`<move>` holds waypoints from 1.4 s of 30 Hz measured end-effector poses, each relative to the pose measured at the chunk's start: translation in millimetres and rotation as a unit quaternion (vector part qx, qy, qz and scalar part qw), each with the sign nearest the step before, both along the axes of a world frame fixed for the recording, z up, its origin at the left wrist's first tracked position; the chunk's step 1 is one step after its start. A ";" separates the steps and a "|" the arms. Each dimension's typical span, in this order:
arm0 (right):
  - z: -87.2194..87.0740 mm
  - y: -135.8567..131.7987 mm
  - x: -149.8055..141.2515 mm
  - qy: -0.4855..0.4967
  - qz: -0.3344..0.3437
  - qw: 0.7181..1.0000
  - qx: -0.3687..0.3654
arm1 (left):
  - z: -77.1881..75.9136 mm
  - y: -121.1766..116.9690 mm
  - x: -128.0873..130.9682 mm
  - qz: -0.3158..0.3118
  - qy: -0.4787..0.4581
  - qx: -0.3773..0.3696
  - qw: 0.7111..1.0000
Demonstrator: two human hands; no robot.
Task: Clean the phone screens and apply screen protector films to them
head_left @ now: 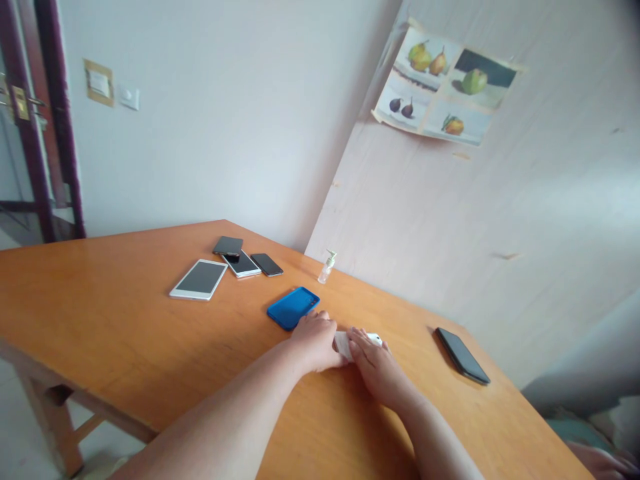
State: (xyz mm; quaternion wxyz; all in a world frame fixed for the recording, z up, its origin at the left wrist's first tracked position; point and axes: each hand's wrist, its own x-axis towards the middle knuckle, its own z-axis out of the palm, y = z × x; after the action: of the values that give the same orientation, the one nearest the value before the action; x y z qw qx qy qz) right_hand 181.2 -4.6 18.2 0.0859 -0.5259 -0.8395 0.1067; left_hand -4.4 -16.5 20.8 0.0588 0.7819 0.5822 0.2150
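Both my hands rest on the orange wooden table [125,320], side by side. My left hand [315,340] and my right hand [375,363] are closed on a small white object [344,343], perhaps a folded wipe or cloth, which shows between them and past my right fingertips. A blue phone case [293,307] lies just beyond my left hand, almost touching its knuckles. What the white thing is exactly I cannot make out.
Farther left lie a white tablet [199,279], a white-framed phone [241,264], two dark phones [267,265] [228,245]. A small clear pump bottle [327,267] stands by the wall. Another black phone [461,355] lies to the right. A fruit poster [445,83] hangs on the wall.
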 end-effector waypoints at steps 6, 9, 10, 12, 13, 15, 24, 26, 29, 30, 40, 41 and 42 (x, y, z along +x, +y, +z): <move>-6.5 15.1 13.9 -0.032 -0.098 0.995 -0.008 | 1.4 -0.6 0.3 0.003 0.004 -0.009 1.000; -8.3 21.1 24.5 -0.056 -0.157 0.986 -0.010 | 2.7 -1.0 1.4 0.006 0.008 -0.018 1.000; -7.5 18.9 22.5 -0.054 -0.150 0.987 -0.010 | 2.5 -1.0 1.9 0.006 0.007 -0.018 1.000; -4.6 9.8 10.7 -0.031 -0.091 0.995 -0.014 | 1.2 -0.8 2.8 0.009 0.003 -0.017 1.000; -2.9 4.2 2.7 -0.014 -0.050 0.998 -0.018 | 0.3 -0.7 3.2 0.011 -0.001 -0.015 1.000; 0.1 -4.3 -10.9 0.014 0.023 0.999 -0.026 | -1.3 -0.5 3.4 0.016 -0.009 -0.010 1.000; -5.0 13.7 24.1 -0.087 -0.146 0.985 -0.019 | -1.5 -0.9 3.4 0.022 0.007 -0.011 1.000; -3.8 4.7 19.6 -0.089 -0.121 0.988 -0.016 | -3.3 -0.8 4.1 0.018 -0.001 0.005 1.000; 1.4 -14.5 3.3 -0.049 -0.012 0.998 -0.026 | -6.0 -0.7 4.7 -0.015 -0.008 0.022 1.000; 3.4 -18.9 -0.2 -0.040 0.017 0.999 -0.033 | -6.6 -0.6 4.6 -0.025 -0.009 0.023 0.999; 11.0 -14.1 20.3 -0.143 -0.072 0.987 -0.009 | -9.5 1.3 3.8 -0.039 0.001 0.034 0.999; 11.9 -20.0 15.3 -0.133 -0.042 0.990 -0.009 | -9.6 1.3 3.8 -0.038 0.000 0.034 0.999; 12.7 -26.4 10.0 -0.120 -0.005 0.993 -0.012 | -9.6 1.2 3.8 -0.039 -0.001 0.036 0.999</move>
State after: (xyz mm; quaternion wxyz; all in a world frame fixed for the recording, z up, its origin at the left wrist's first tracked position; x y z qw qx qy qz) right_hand 191.3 -31.0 31.0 -0.0213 -0.5402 -0.8396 0.0524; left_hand -0.7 -15.3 11.2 0.0396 0.8057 0.5430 0.2335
